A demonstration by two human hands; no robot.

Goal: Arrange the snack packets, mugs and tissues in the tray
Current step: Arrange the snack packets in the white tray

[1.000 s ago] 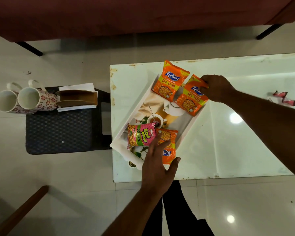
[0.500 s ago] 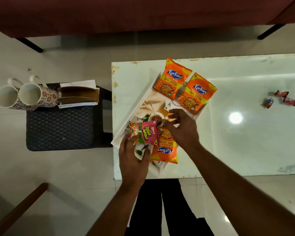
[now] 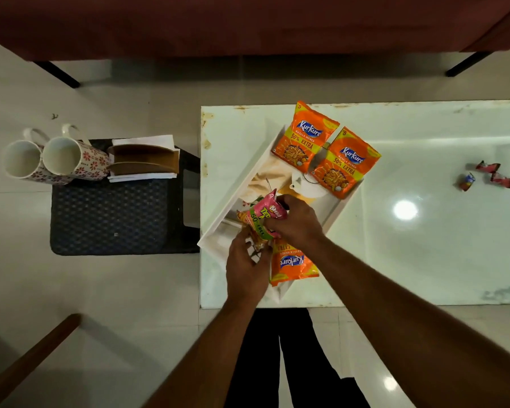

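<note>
A white tray lies diagonally at the left end of the white table. Two orange snack packets rest at its far end, and a third orange packet lies at its near end. Over the tray's middle a pink and green snack packet is lifted and tilted. My right hand grips its upper side and my left hand holds its lower end. Two flowered mugs and a holder of white tissues stand on the dark stool to the left.
The white table carries three small crumpled wrappers at the right. The dark stool stands left of the table. A maroon sofa runs along the top. A wooden rail crosses the lower left floor.
My right hand came from the far orange packet to the pink packet. Both hands closed on the pink packet and raised it off the tray, tilting it.
</note>
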